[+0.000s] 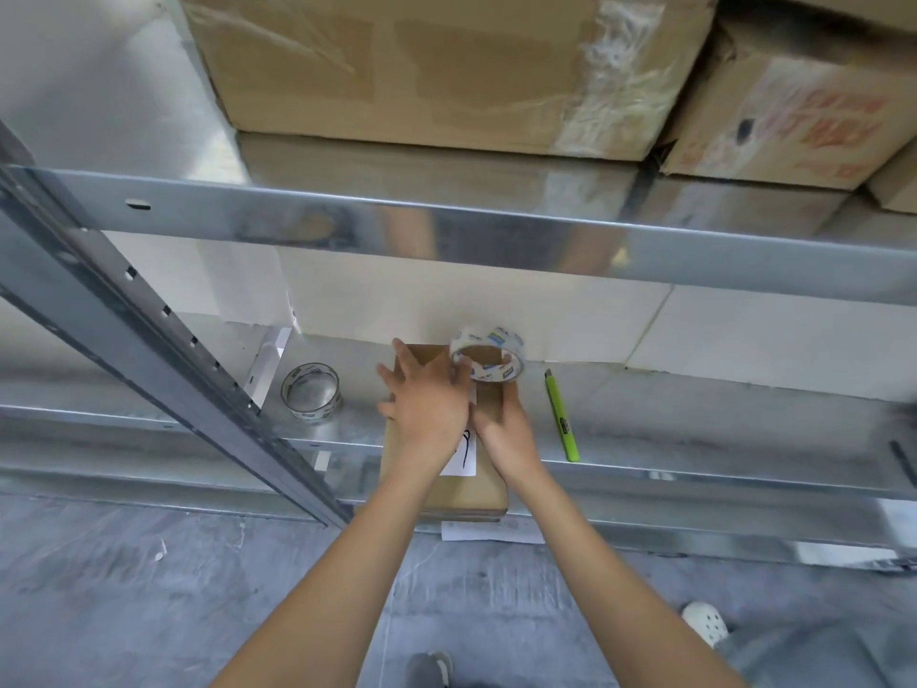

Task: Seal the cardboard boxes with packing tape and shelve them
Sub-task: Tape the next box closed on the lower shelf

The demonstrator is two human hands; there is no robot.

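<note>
Head view: left hand [430, 405] fingers [397, 354] straight and spread, palm pressing flat on top of the small cardboard box [446, 469]. Right hand [506, 434] lies just beside it on the box top; its fingers run up to the roll of clear packing tape [489, 354] at the box's far end, but the left hand covers them, so can't tell if they grip the roll or just steady it. A short strip of tape seems to run from the roll down onto the box between the hands.

Box lies lengthwise on the lower metal shelf [694, 424], near end at the front edge, white handwritten label [464, 456] on top. Second tape roll [311, 389] left of it on the shelf, green utility knife [562, 417] right of it, both apart from the box.

Progress, my read: taping of this box is underway, strip being laid and smoothed, not cut yet. Left: finish the strip, cut it, push the box back into place. Large taped cartons [422, 67] already on the upper shelf.
</note>
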